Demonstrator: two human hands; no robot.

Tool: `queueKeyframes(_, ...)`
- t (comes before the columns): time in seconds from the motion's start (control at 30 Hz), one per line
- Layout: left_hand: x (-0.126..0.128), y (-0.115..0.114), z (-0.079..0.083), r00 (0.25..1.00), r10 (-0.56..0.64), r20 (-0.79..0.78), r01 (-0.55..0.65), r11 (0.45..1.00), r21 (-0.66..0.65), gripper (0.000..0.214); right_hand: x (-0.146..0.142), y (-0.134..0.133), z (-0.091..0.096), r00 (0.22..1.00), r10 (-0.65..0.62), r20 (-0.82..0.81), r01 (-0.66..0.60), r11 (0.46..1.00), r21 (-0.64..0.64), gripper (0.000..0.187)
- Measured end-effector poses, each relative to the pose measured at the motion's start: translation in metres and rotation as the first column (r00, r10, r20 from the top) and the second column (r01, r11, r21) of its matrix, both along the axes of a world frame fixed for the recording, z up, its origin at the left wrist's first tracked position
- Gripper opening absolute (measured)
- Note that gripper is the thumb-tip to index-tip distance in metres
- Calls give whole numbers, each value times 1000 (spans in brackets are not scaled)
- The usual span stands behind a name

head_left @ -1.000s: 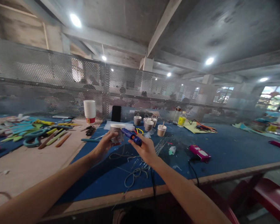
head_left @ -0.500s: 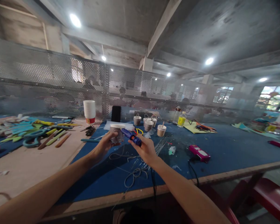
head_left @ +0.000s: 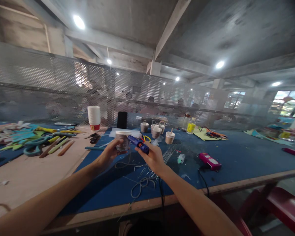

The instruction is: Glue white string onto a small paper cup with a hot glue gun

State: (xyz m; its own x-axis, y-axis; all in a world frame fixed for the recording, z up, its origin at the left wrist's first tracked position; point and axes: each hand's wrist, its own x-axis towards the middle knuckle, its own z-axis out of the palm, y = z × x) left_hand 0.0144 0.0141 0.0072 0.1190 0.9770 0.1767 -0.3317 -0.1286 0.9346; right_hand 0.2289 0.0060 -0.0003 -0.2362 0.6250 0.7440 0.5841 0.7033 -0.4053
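Observation:
My left hand (head_left: 110, 150) is closed round a small cup (head_left: 123, 143) with a pale rim and a greyish, cord-wound side. In my right hand (head_left: 155, 157) is a blue glue gun (head_left: 139, 143), its nozzle pointing left and up at the cup's side, near the rim. Whether the nozzle touches the cup I cannot tell. Thin grey cord (head_left: 142, 186) lies in loops on the blue table below my hands, and a strand runs up toward the cup. Several thin clear sticks or wires (head_left: 168, 154) lie beside my right hand.
Several small cord-wrapped cups with handles (head_left: 156, 131) stand beyond my hands, near a paper-wrapped cup (head_left: 170, 137). Scissors (head_left: 35, 146) and knives lie left, by stacked paper cups (head_left: 93, 118). A magenta device (head_left: 209, 161) with a black cord lies right. A perforated metal screen (head_left: 137, 88) closes the back.
The cup in my left hand has turned or tilted very slightly. My right hand and the glue gun hold nearly the same place.

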Motion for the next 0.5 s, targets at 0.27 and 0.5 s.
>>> queueKeyframes(0.27,-2,1,-3,1000,-12,9,12,1000,23,34,0,3,-1,1000,-11,-27,11,1000,17,33)
queueKeyframes(0.5,-2,-1,0,999,-14,39,14,1000,-4,30,0,3,-1,999,12,-50,-12,1000,-2,36)
